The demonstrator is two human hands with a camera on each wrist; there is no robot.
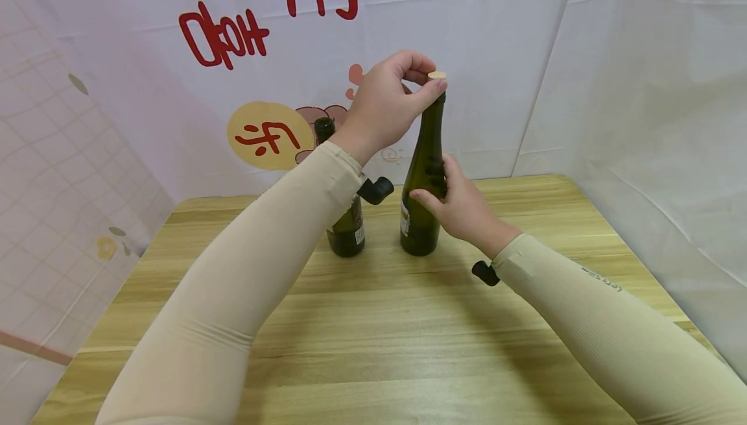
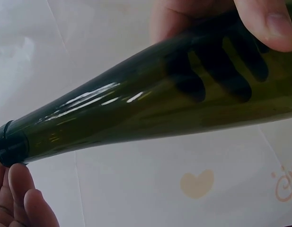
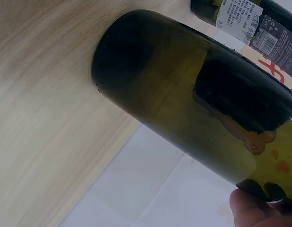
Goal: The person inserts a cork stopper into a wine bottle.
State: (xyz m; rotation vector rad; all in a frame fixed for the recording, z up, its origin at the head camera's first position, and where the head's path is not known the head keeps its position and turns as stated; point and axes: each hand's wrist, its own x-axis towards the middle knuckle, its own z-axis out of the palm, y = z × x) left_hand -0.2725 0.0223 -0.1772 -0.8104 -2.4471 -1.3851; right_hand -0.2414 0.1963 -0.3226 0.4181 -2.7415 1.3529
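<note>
- Now, from the head view, my left hand (image 1: 388, 100) is at the upper middle of the frame, thumb and fingers closed around the edge of a pale round stopper (image 1: 437, 75) at the mouth of a green bottle (image 1: 430, 130); how far in it sits I cannot tell.
- That bottle stands just right of centre on the wooden table (image 1: 362, 353), with my right hand (image 1: 469, 211) wrapped around its body from the right.
- A second bottle (image 1: 348, 240), uncapped, stands to its left, well apart from it and partly hidden by my left forearm.
- Behind, a pale wall covering (image 1: 478, 42) carries red lettering at the upper left and a yellow disc (image 1: 248, 149) left of centre.
- From the left wrist, the green bottle slants from the upper right down to its neck at the left edge; my left fingertips are bunched by the mouth, my right thumb lies on the glass at the upper right, and curled fingers show dark through it.
- From the right wrist, its base is at the upper left on the wood, my fingers touch it at the lower right, and the second bottle's labels show at the upper right.
</note>
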